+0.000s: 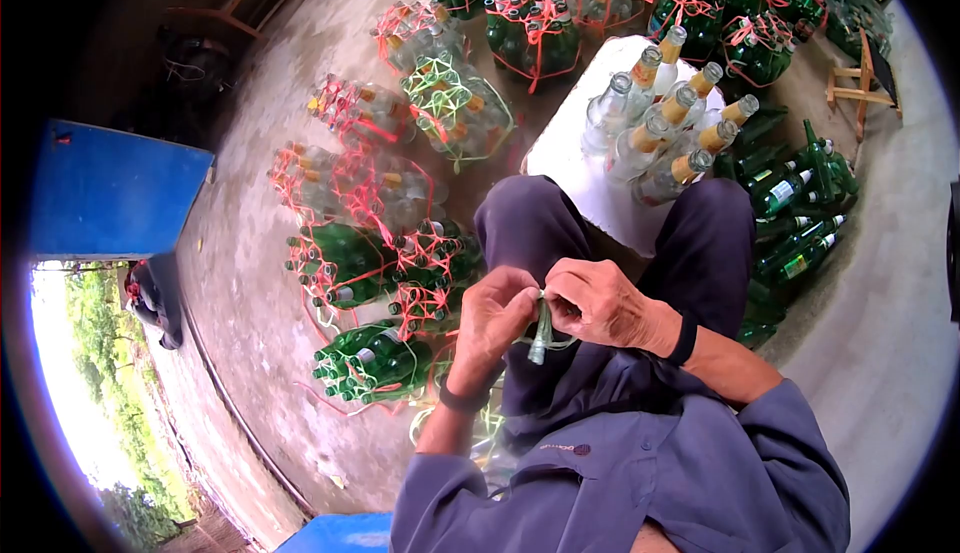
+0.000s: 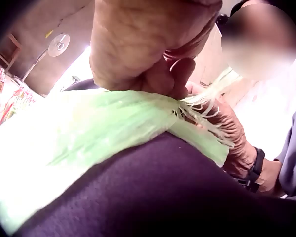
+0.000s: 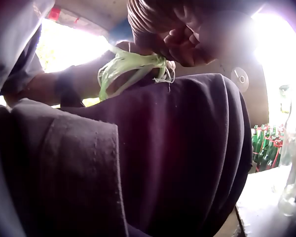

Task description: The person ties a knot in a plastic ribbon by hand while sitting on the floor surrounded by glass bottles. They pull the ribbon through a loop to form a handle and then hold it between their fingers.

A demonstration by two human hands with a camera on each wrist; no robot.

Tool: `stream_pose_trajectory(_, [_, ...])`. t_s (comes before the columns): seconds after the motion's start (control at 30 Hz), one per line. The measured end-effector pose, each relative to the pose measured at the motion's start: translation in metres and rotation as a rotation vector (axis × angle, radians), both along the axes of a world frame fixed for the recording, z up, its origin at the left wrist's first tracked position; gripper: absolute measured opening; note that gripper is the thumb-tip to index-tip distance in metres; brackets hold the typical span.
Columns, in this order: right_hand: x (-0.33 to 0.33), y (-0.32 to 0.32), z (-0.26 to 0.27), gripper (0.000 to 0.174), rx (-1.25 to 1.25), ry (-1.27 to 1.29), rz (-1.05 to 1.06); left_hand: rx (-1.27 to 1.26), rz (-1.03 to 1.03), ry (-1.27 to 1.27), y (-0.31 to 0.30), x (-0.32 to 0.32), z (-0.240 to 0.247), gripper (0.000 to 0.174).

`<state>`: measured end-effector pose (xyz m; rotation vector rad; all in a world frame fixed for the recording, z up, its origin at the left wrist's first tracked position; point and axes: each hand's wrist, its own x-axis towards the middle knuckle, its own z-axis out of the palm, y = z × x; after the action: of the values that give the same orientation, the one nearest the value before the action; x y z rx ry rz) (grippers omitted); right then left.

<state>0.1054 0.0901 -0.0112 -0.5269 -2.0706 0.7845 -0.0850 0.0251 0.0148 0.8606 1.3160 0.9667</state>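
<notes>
Over my lap, both hands meet at a pale green plastic strip [image 1: 541, 341] with frayed ends. My left hand [image 1: 492, 315] pinches it between thumb and fingers. From the other side, my right hand [image 1: 606, 305] pinches the same strip, fingertips close beside the left thumb. In the left wrist view, the strip [image 2: 113, 116] spreads wide and flat over the dark trouser leg, with loose threads by the fingers. A looped part of it [image 3: 126, 66] hangs by the hands in the right wrist view. Several clear glass bottles [image 1: 648, 138] stand just past my knees.
The clear bottles stand on a white block [image 1: 565, 148]. Bundles of green bottles [image 1: 345, 258] and clear bottles [image 1: 365, 113], tied with red or green strips, crowd the floor ahead and left. Loose green bottles [image 1: 785, 193] lie at the right. A blue panel [image 1: 115, 188] is far left.
</notes>
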Motion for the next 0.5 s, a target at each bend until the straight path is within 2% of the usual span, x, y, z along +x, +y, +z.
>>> stream_pose_trajectory(0.13, [-0.001,-0.002,-0.001,0.029,-0.11,0.083,0.008,0.019,0.032,-0.111,-0.007,0.0,0.002,0.015])
stream_pose_trajectory(0.5, [0.003,-0.008,-0.007,0.027,-0.281,0.102,0.02,0.071,0.022,-0.005,-0.017,0.012,0.003,0.016])
